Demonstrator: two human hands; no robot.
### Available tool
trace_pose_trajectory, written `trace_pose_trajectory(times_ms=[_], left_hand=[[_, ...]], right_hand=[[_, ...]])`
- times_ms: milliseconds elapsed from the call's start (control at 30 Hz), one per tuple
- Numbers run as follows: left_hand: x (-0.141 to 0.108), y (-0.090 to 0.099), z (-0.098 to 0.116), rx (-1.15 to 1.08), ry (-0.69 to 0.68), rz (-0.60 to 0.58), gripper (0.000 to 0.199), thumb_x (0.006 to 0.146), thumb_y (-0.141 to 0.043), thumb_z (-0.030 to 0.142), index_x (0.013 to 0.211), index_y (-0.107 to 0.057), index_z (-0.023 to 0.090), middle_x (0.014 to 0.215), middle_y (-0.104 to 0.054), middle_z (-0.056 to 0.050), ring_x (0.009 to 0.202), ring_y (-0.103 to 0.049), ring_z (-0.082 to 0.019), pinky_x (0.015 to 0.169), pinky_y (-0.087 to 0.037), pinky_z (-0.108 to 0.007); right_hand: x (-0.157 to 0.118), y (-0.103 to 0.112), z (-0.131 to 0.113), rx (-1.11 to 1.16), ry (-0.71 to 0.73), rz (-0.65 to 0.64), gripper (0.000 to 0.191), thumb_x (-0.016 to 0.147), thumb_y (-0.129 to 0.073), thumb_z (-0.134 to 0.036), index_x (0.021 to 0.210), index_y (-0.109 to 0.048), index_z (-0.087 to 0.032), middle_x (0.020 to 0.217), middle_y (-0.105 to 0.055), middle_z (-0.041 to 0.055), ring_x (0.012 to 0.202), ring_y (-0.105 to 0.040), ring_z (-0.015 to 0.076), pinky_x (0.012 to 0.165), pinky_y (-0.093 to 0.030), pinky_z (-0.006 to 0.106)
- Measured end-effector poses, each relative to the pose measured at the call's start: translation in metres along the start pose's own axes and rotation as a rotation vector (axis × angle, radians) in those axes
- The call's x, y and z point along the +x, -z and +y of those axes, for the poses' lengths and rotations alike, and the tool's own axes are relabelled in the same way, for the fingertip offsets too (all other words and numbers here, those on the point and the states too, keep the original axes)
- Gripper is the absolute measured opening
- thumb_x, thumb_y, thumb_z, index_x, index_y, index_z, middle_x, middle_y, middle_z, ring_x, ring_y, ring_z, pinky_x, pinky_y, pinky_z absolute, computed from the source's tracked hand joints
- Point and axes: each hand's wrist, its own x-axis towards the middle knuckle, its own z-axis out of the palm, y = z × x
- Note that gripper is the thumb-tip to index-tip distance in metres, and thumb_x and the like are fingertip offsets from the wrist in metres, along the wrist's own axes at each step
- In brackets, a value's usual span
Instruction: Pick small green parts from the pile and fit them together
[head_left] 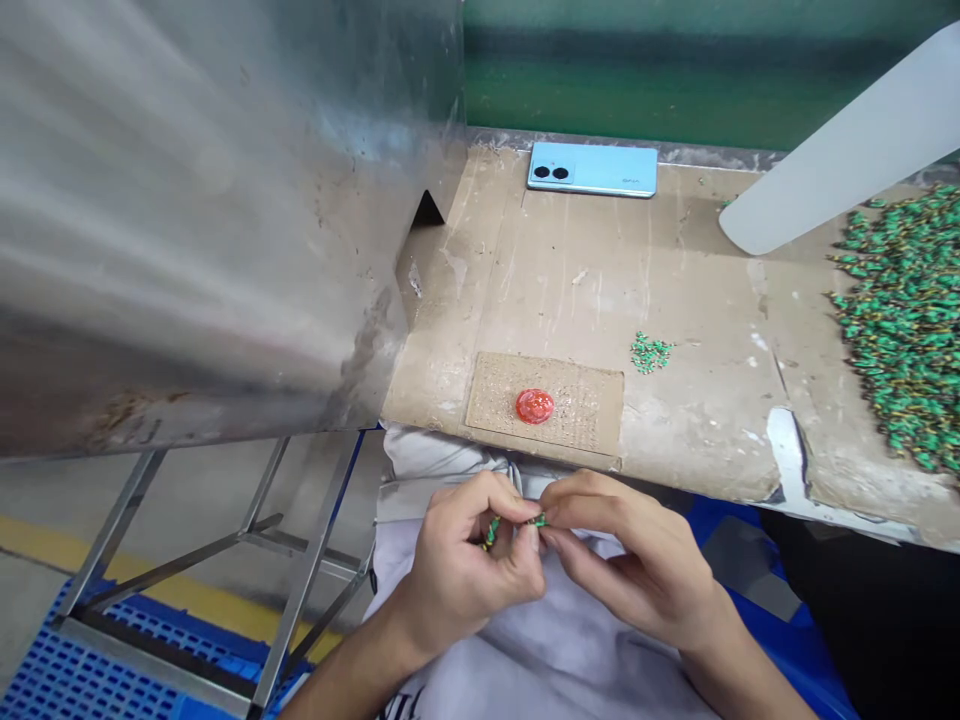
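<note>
Your left hand (469,565) closes narrowly on a small green-and-yellow component (491,533), while your right hand (626,560) pinches a second green piece (537,520) between thumb and fingertips. Both hands sit just below the bench edge, close together; whether the two pieces join is too small to tell. Keep the pinch light and steady and your hands close, because parts this tiny can easily slip from the fingertips.

Under your hands lies soft, crumpled pale grey cloth (525,640). Ahead of them, a scuffed cardboard-covered bench (697,270) carries a rough square of cardboard (592,420) with a glossy red disc (534,406) on it. Ahead and to your right sit a small cluster of green components (651,352) and, farther right, a large heap of green-and-yellow components (907,320). Beyond your hands lies a pale blue smartphone (592,170), its dark camera lenses facing up, and a smooth white plastic blade (840,150) slants in at far right. To your left, a brushed sheet-steel housing (187,220) looms above a metal stand (300,560) and a blue plastic grid pallet (97,660).
</note>
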Motion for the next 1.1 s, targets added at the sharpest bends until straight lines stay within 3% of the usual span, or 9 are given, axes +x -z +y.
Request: trace_pose_trajectory(times_ms=[267, 533, 800, 933, 1033, 1100], left_hand=[[-0.003, 0.000, 0.000, -0.111, 0.115, -0.013, 0.018, 0.078, -0.066, 0.005, 0.079, -0.056, 0.021, 0.062, -0.055, 0.005, 0.049, -0.051, -0.008, 0.043, -0.039, -0.016], [-0.001, 0.011, 0.006, -0.367, 0.455, -0.175, 0.013, 0.088, -0.070, 0.011, 0.095, -0.070, 0.022, 0.066, -0.074, 0.003, 0.032, -0.039, -0.004, 0.025, -0.029, -0.011], [-0.002, 0.013, 0.004, -0.407, 0.598, -0.173, 0.014, 0.080, -0.076, 0.013, 0.087, -0.067, 0.020, 0.064, -0.076, 0.000, 0.032, -0.039, -0.004, 0.025, -0.030, -0.011], [-0.005, 0.010, 0.001, -0.388, 0.700, -0.109, 0.018, 0.073, -0.080, 0.016, 0.081, -0.064, 0.019, 0.059, -0.070, 0.002, 0.030, -0.039, -0.004, 0.024, -0.028, -0.011], [-0.008, 0.007, -0.003, -0.398, 0.730, -0.081, 0.018, 0.082, -0.080, 0.026, 0.082, -0.064, 0.018, 0.060, -0.069, 0.001, 0.030, -0.037, -0.003, 0.026, -0.024, -0.012], [-0.008, 0.005, -0.005, -0.433, 0.749, -0.111, 0.021, 0.090, -0.077, 0.035, 0.096, -0.069, 0.016, 0.062, -0.069, 0.001, 0.031, -0.034, -0.002, 0.028, -0.022, -0.012]], right_hand=[[-0.002, -0.002, -0.004, 0.013, -0.045, 0.013, 0.020, 0.099, -0.063, -0.007, 0.112, -0.066, -0.022, 0.095, -0.078, 0.0051, 0.084, -0.078, 0.0179, 0.073, -0.068, 0.028], [-0.003, -0.001, -0.001, 0.127, -0.064, 0.052, 0.022, 0.097, -0.065, -0.003, 0.111, -0.068, -0.020, 0.090, -0.077, 0.0038, 0.084, -0.076, 0.0177, 0.074, -0.067, 0.029], [-0.002, 0.000, 0.003, 0.129, -0.045, 0.011, 0.018, 0.100, -0.064, -0.006, 0.111, -0.067, -0.020, 0.089, -0.076, 0.0031, 0.083, -0.074, 0.0158, 0.075, -0.066, 0.028], [-0.006, -0.006, 0.002, 0.060, -0.057, 0.025, 0.016, 0.102, -0.063, -0.009, 0.112, -0.067, -0.021, 0.092, -0.075, 0.0045, 0.084, -0.075, 0.0171, 0.072, -0.066, 0.029], [-0.007, -0.011, 0.000, 0.058, -0.078, 0.041, 0.018, 0.102, -0.063, -0.008, 0.113, -0.067, -0.021, 0.095, -0.076, 0.0055, 0.085, -0.075, 0.0171, 0.071, -0.065, 0.029], [-0.009, -0.005, 0.003, 0.053, -0.112, 0.090, 0.013, 0.100, -0.065, -0.012, 0.108, -0.068, -0.022, 0.090, -0.076, 0.0043, 0.081, -0.075, 0.0175, 0.069, -0.064, 0.029]])
